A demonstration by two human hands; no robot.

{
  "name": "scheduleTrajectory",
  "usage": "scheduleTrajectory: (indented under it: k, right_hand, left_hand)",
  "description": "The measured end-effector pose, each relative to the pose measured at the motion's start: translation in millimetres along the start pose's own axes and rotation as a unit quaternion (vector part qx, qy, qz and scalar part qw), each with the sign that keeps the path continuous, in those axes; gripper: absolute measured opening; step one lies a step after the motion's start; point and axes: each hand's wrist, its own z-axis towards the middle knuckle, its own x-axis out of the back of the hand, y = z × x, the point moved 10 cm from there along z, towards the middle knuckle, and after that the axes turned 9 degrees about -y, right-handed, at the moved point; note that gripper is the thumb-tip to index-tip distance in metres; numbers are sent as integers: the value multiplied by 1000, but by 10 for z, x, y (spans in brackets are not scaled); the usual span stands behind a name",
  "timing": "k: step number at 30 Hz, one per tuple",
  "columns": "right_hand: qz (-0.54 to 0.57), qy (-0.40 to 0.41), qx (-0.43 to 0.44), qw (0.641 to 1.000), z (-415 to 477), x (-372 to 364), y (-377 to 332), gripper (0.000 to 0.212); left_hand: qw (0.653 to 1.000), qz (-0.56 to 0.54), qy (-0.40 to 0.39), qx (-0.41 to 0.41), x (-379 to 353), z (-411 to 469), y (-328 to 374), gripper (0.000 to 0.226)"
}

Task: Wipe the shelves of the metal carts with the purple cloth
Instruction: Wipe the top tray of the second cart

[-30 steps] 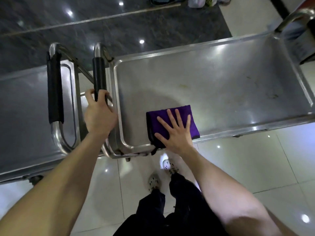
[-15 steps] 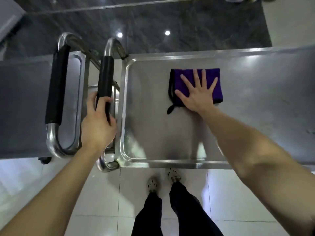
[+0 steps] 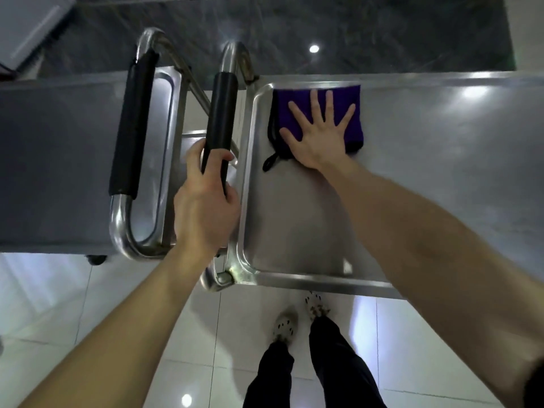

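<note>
Your right hand [image 3: 319, 134] lies flat, fingers spread, pressing the purple cloth [image 3: 347, 113] onto the top shelf [image 3: 294, 225] of the right-hand metal cart. The cloth sits in the far left corner of that shelf, its far edge touching the raised rim, with a small black loop trailing from its near left corner. Your left hand [image 3: 206, 201] is closed around the black-sleeved handle [image 3: 219, 113] of the same cart, bracing it.

This looks like the far end of a stroke. Keep the palm over the middle of the cloth so it does not bunch or slip out from under your fingers, and push its edge right into the rim, where grime tends to collect. Then sweep in overlapping passes towards the right, since most of the shelf on that side appears unwiped from here. Hold the handle firmly so the cart does not roll under your pressure. The second cart [image 3: 59, 172] stands just beside, at the left; its shelf awaits the cloth.
</note>
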Motion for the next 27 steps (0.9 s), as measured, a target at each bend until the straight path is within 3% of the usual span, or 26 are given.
scheduleTrajectory:
  k: [9,13,20,27]
  right_hand:
    - [0,47,26,999,-2174,-894,-533,75]
    - [-24,32,24,999,-2532,-950,-382,73]
    - [2,-5,-78,997,-2473,-686,858,75]
    - [28,-14,-106,994,-1119,-125,1218,82]
  left_hand:
    - [999,-17,-28,6,-35,42,-37,51]
    - [999,-21,-39,16,-41,37,-59,52]
    - [999,-35,-31,-4,-28,41,-32,48]
    - [999,-41,-13,-10,-28,-17,-46,53]
